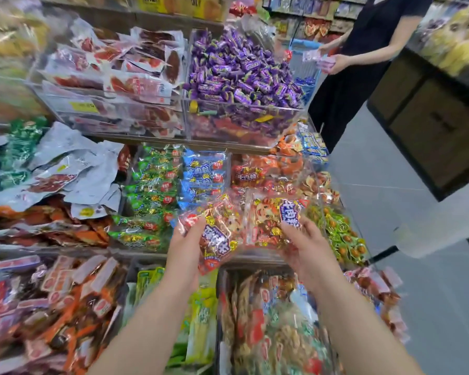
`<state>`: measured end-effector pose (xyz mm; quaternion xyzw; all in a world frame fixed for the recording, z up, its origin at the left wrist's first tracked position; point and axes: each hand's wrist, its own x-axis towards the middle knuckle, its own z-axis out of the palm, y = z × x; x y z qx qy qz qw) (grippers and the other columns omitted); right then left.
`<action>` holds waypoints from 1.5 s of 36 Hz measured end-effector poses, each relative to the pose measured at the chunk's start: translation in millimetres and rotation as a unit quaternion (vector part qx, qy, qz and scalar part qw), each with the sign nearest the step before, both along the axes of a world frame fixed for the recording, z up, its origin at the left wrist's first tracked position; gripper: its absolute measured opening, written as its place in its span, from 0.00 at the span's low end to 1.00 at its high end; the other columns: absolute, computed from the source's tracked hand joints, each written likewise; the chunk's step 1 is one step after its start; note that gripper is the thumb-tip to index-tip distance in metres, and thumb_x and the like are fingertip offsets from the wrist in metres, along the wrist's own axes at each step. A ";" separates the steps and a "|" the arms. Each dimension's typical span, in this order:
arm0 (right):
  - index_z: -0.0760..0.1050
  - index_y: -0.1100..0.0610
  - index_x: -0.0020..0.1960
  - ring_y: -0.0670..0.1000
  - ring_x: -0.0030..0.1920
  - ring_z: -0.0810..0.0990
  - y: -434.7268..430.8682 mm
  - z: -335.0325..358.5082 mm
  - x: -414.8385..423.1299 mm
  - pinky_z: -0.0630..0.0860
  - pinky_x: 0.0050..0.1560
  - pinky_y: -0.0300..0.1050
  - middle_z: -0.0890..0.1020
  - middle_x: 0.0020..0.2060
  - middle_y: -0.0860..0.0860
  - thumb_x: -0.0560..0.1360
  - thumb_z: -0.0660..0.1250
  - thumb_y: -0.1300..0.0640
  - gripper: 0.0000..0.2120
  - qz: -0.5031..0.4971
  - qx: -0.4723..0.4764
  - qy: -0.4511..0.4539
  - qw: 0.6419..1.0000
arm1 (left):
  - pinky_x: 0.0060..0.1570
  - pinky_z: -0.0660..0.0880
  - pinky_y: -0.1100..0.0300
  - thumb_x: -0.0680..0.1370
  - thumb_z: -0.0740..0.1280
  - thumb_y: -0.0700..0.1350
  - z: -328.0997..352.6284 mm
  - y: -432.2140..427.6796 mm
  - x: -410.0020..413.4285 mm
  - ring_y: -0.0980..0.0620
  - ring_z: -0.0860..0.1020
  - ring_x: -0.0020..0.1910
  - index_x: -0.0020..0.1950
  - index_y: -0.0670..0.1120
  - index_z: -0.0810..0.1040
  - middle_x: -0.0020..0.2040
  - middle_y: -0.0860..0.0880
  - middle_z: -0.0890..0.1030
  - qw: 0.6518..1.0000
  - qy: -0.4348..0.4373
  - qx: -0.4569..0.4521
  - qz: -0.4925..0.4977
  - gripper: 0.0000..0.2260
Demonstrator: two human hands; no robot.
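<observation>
I stand before tiered shelves of wrapped snacks. My left hand (186, 246) grips a small red and clear snack packet with blue lettering (217, 239), held above the middle shelf. My right hand (305, 249) grips a second packet of the same kind (275, 220), its blue label showing above my fingers. Both packets hang side by side over a clear bin of red packets (257, 174).
Clear bins hold purple candies (241, 69), red meat packs (119, 71), green packets (152, 190), blue packets (203, 171) and silver pouches (65, 169). A person in black (363, 58) stands at the aisle's far right holding items. Grey floor (390, 185) lies to the right.
</observation>
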<state>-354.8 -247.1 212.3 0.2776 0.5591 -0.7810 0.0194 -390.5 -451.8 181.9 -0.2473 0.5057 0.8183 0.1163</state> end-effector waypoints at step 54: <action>0.73 0.58 0.54 0.49 0.47 0.77 73.2 -89.7 -221.7 0.73 0.44 0.40 0.79 0.47 0.53 0.74 0.69 0.48 0.16 0.183 0.311 0.049 0.931 | 0.35 0.80 0.52 0.77 0.67 0.52 -5.0 -14.2 -84.2 0.47 0.85 0.42 0.56 0.51 0.78 0.47 0.47 0.86 0.997 -0.038 -0.055 0.023 0.09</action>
